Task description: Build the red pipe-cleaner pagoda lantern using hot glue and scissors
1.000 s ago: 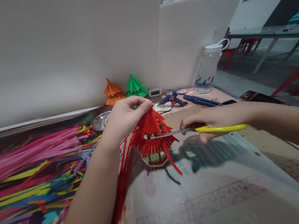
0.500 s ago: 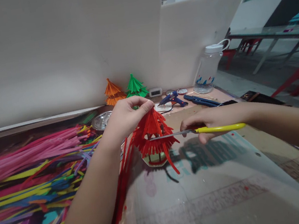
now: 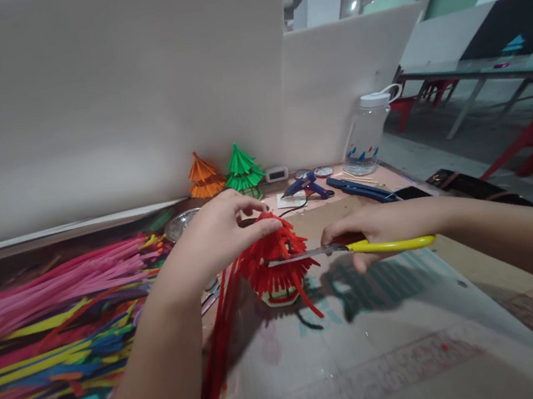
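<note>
Lower than in the earlier frame: the left hand [image 3: 227,226], down over the peak and nearer the blades, thumb and fingers further apart, with the whole view tipped a touch as well. Pretty much unchanged: the right hand [image 3: 375,219], wrapped round the yellow-handled steel scissors [image 3: 390,245], blades lying across the gap between the roof tiers. In the middle of it all, between both hands: the red, fuzzy, two-tiered pavilion model [image 3: 269,281], standing on a pale flat-sided base [image 3: 280,300] near the far end of the translucent printed plastic sheet [image 3: 372,358]. On the left hand, thumb on the near side of the peak, fingers curled over the top, a bit of red showing between; can't tell whether pinching firmly or just resting there. Seems like a fiddly spot, so would go slow here. Steady the top with light pressure only, to avoid squashing the fuzzy peak or rocking the base. Keep the blades level with the gap, and angle the tips away from the left hand. Watch out for the loose red strip [image 3: 309,299] dangling at the front, easy to snag by accident. Also worth nudging the long red fuzzy strips [image 3: 218,355] further left, to avoid dragging the model sideways.
</note>
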`<state>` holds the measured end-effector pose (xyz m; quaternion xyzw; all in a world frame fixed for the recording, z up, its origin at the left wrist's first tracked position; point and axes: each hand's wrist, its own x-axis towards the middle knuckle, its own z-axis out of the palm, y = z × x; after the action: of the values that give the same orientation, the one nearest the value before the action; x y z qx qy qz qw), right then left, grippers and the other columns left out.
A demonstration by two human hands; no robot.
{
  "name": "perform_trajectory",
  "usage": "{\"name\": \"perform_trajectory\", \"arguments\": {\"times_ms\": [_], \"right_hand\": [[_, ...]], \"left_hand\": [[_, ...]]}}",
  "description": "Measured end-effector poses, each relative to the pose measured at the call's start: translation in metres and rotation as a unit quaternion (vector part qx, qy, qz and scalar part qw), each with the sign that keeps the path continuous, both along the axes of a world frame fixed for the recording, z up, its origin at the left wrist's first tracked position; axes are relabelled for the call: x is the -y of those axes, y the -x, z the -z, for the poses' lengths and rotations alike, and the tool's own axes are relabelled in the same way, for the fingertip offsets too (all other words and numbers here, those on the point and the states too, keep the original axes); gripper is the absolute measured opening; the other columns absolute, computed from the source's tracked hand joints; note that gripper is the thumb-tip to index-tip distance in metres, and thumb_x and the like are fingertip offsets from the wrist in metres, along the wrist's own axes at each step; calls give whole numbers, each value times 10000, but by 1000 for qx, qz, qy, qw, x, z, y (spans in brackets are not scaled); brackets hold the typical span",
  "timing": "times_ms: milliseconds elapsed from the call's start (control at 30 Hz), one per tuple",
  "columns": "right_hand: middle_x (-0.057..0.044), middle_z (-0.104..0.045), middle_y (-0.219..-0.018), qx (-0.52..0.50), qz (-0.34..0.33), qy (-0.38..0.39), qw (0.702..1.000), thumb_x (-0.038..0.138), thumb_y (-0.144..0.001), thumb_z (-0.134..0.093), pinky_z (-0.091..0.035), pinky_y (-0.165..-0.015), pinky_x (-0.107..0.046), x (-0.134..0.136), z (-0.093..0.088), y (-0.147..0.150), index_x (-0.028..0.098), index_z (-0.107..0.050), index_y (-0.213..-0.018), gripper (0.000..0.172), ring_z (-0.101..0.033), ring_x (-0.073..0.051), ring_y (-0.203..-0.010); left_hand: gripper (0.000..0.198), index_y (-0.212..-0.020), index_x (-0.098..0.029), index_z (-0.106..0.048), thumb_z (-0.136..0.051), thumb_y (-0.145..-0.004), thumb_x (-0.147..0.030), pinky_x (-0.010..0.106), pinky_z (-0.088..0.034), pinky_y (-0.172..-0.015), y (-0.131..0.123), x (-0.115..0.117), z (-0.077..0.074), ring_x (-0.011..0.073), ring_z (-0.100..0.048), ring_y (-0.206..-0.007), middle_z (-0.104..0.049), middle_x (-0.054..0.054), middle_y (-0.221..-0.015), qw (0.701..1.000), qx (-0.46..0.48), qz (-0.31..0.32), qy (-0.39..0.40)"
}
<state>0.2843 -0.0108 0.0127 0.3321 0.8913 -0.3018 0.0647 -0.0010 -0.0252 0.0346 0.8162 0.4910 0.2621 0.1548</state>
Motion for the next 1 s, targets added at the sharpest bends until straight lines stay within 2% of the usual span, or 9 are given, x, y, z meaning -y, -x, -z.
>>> {"name": "perform_trajectory", "arguments": {"times_ms": [133,233,300,467,733,1000], "right_hand": [[-84,-699,-1084,8,9,-8,1000,686,-841,-650,-453,-754,-306,1,3,-1,184,-655,-1198,615,-642,-247,-938],[-68,-696,-1028,17,11,-22,1000,626,-859,-658,-437,-719,-295,1,4,-2,191,-652,-1204,555,-636,-234,-892],[-61,-691,-1001,24,13,-23,999,603,-863,-664,-428,-707,-291,1,4,-2,188,-650,-1197,533,-630,-229,-880],[-78,-698,-1058,17,17,-27,999,674,-843,-648,-434,-721,-294,4,2,-2,186,-659,-1168,587,-632,-238,-904],[-94,-692,-986,-11,-16,-25,999,724,-851,-587,-422,-701,-288,-3,2,-4,138,-674,-1154,665,-600,-221,-843],[-74,-687,-985,9,-5,-46,999,636,-862,-633,-402,-695,-283,-3,0,-3,178,-675,-1161,549,-602,-220,-845]], "left_hand": [[406,-873,-225,-771,-622,-858,-602,263,-347,-537,-6,8,1,158,-560,-625,-688,15,-741,1000,-26,-12,-3],[373,-757,-201,-725,-585,-891,-521,266,-309,-519,-12,12,2,148,-529,-568,-661,11,-659,999,-35,-9,-22],[330,-745,-195,-721,-573,-893,-450,269,-303,-520,-15,12,3,146,-525,-552,-662,14,-641,999,-31,-9,-35],[310,-740,-196,-735,-554,-882,-404,271,-337,-527,-14,10,5,164,-560,-568,-670,29,-635,999,-11,2,-53],[338,-814,-193,-763,-564,-887,-457,270,-431,-601,-11,4,7,185,-615,-659,-714,39,-712,999,7,22,-36],[355,-850,-182,-777,-577,-889,-473,271,-447,-627,-11,1,6,191,-629,-702,-737,45,-762,999,14,31,-21]]}}
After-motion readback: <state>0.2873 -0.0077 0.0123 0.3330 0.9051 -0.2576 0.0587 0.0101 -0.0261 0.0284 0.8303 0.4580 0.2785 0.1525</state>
